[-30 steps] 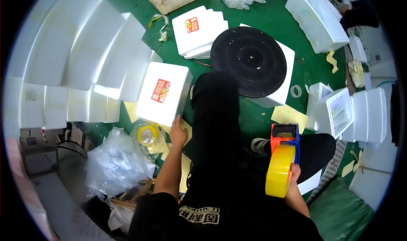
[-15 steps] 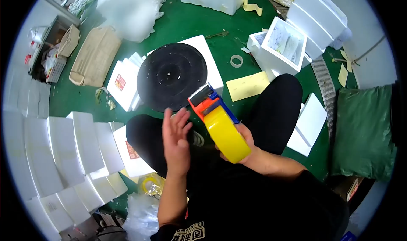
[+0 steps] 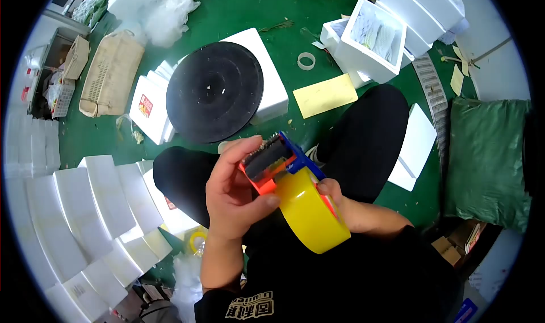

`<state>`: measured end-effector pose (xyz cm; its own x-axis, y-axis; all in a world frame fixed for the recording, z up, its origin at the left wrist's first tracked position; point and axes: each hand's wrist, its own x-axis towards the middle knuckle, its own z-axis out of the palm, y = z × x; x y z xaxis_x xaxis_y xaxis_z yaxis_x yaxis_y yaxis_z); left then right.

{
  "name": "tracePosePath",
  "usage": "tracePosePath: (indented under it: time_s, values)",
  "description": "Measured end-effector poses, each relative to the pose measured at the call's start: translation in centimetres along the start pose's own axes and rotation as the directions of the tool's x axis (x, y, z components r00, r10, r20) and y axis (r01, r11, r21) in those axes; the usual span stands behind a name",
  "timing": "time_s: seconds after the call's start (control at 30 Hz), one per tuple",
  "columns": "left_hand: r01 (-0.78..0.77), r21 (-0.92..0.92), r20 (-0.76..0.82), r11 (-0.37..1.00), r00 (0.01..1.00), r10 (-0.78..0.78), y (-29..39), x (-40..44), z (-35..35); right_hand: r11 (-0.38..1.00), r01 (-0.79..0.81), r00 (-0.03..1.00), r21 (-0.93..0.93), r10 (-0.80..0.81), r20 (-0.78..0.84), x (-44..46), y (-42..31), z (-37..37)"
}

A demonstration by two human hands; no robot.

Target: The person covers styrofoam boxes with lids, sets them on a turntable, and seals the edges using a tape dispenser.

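A tape dispenser (image 3: 269,163) with an orange and blue frame, a toothed edge and a black roller is held up over my lap. It carries a wide roll of yellow tape (image 3: 309,215). My right hand (image 3: 343,204) grips the dispenser from the right, its thumb at the core of the roll. On the other side, my left hand (image 3: 230,189) has its thumb and fingers closed about the orange front end. Its fingertips are partly hidden behind the dispenser. Beyond my hands, a round black turntable (image 3: 216,90) rests against a white foam box (image 3: 267,67).
Stacked white foam boxes (image 3: 91,209) stand at the left. White lids (image 3: 149,104) lie near the turntable. Ahead to the right are an open foam box (image 3: 374,39), a yellow paper sheet (image 3: 325,96) and a tape ring (image 3: 306,61). A green sack (image 3: 488,158) sits at far right.
My left hand has gone from open beside the dispenser to closed on its front end. The dispenser has shifted slightly lower, still in my right hand. The camera view has tilted a little.
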<state>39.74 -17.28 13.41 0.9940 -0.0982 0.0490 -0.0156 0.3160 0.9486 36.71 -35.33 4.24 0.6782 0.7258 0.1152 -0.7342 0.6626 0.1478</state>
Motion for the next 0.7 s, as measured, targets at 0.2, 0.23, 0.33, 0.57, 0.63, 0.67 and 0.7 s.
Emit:
tracePosePath:
  time_s: [0.2, 0.23, 0.33, 0.57, 0.63, 0.67, 0.7]
  values:
    - [-0.065, 0.036, 0.063, 0.997, 0.996, 0.063, -0.3, 0.8, -1.4, 0.997, -0.050, 0.999, 0.054, 0.051, -0.020, 0.7, 0.0, 0.2]
    - [-0.080, 0.027, 0.061, 0.996, 0.995, 0.078, -0.4, 0.9, -1.4, 0.997, -0.063, 0.997, 0.050, 0.065, -0.042, 0.6, -0.1, 0.0]
    - [-0.094, 0.002, 0.056, 0.996, 0.994, 0.093, -0.4, 0.9, -1.5, 0.995, -0.090, 0.991, 0.041, 0.094, -0.098, 0.4, -0.1, -0.1]
    - [-0.050, -0.036, 0.045, 0.998, 0.998, 0.052, -0.5, 0.9, -1.8, 0.990, -0.126, 0.974, 0.058, 0.135, -0.181, 0.5, 0.1, -0.3]
    - [-0.058, -0.063, 0.042, 0.996, 0.997, 0.060, -0.7, 0.9, -1.8, 0.985, -0.111, 0.982, 0.135, 0.130, -0.137, 0.5, 0.2, -0.3]
    - [-0.061, -0.075, 0.036, 0.995, 0.997, 0.064, -0.8, 0.8, -1.8, 0.982, -0.108, 0.987, 0.154, 0.125, -0.105, 0.7, 0.2, -0.4]
    - [-0.062, -0.086, 0.029, 0.994, 0.997, 0.065, -0.9, 0.7, -1.9, 0.979, -0.107, 0.990, 0.173, 0.121, -0.073, 0.8, 0.2, -0.5]
